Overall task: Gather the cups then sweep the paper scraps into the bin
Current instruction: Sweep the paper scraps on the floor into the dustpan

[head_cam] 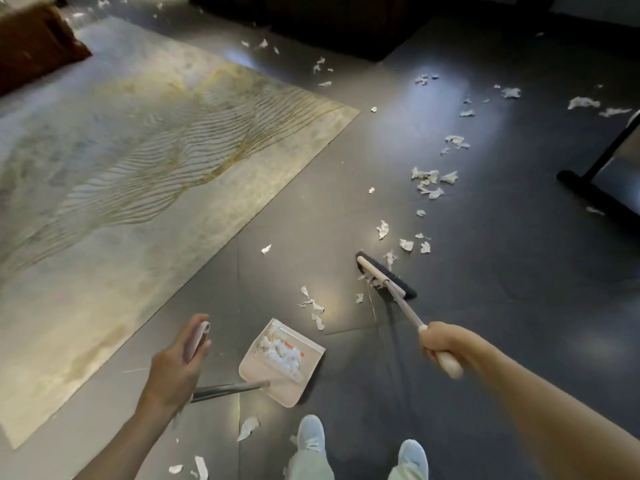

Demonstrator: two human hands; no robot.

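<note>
My left hand (175, 363) grips the pale handle of a long-handled dustpan (282, 363), which rests on the dark floor in front of my feet with white paper scraps inside it. My right hand (440, 344) grips the cream handle of a broom. The broom's dark brush head (386, 275) sits on the floor ahead, right of the pan, with scraps caught at its near side. White paper scraps (429, 181) lie scattered in a trail from the brush toward the far right. A few scraps (313, 308) lie between brush and pan. No cups or bin are in view.
A large pale rug with gold wavy lines (145, 188) covers the floor to the left. A black stand foot (595, 192) lies at the right. Dark furniture (346, 26) lines the back, a brown piece (31, 46) top left. My feet in light shoes (311, 434) stand below the pan.
</note>
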